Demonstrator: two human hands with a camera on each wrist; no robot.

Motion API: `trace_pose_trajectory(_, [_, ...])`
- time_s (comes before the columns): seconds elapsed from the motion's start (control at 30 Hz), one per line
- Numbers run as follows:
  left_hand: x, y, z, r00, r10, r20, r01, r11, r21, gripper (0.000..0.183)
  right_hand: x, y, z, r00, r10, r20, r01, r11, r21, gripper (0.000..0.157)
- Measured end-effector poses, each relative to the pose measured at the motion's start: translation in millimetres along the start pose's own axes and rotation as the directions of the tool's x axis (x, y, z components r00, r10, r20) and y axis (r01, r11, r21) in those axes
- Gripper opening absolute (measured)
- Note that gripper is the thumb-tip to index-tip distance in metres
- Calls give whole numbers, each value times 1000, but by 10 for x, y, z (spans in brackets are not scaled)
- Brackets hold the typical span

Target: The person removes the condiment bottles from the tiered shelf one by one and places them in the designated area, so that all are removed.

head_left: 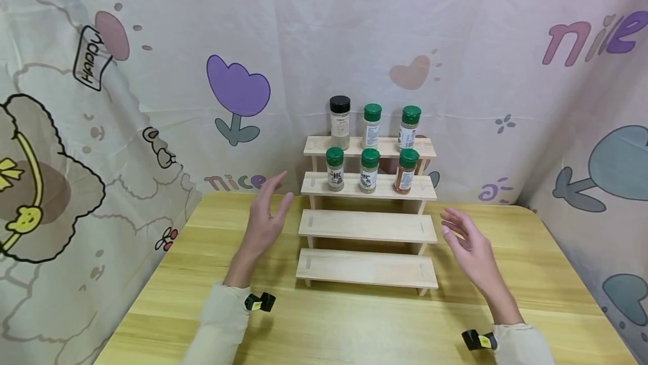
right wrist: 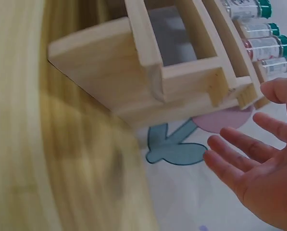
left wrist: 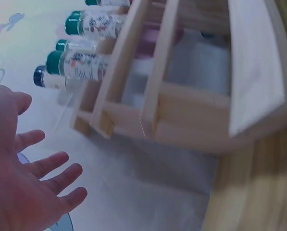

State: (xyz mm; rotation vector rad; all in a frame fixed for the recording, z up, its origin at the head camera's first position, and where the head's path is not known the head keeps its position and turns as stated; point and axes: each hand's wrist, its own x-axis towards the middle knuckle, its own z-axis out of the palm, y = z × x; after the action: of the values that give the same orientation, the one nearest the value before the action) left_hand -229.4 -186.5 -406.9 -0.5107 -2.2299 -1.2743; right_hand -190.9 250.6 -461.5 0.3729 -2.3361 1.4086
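A stepped wooden rack (head_left: 367, 225) with several shelves stands on the table. On its top shelf are a black-capped jar (head_left: 340, 123) and two green-capped jars, one in the middle (head_left: 372, 126) and one at the right (head_left: 408, 127). The shelf below bears three green-capped spice jars: a left one (head_left: 335, 169), a middle one (head_left: 369, 171) and a reddish one (head_left: 405, 171). My left hand (head_left: 265, 219) is raised left of the rack, fingers spread and holding nothing. To the rack's right, my right hand (head_left: 471, 247) hovers with relaxed fingers, also holding nothing.
The rack stands on a light wooden table (head_left: 344, 325). Behind and beside it hangs a pale printed cloth (head_left: 314, 44) with flowers and lettering. The two lower shelves (head_left: 367, 266) show bare wood. Small black devices (head_left: 260, 302) are strapped at both wrists.
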Motion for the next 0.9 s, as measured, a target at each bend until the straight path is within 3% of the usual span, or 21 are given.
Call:
trace_pose_trajectory(0.33, [145, 200, 234, 999, -39, -18, 35, 986, -160, 48, -4, 76, 124, 997, 54, 51, -65, 970, 233, 45])
trace_pose_trajectory(0.57, [261, 301, 356, 999, -30, -35, 20, 968, -252, 48, -40, 81, 198, 988, 138, 73, -153, 941, 302, 48])
trace_pose_trajectory(0.77, [381, 374, 456, 998, -67, -4, 60, 927, -371, 47, -65, 66, 267, 982, 169, 84, -187, 919, 347, 46])
trace_pose_trajectory(0.9, [457, 417, 498, 996, -94, 9, 90, 912, -400, 47, -66, 65, 282, 982, 173, 82, -191, 911, 365, 46])
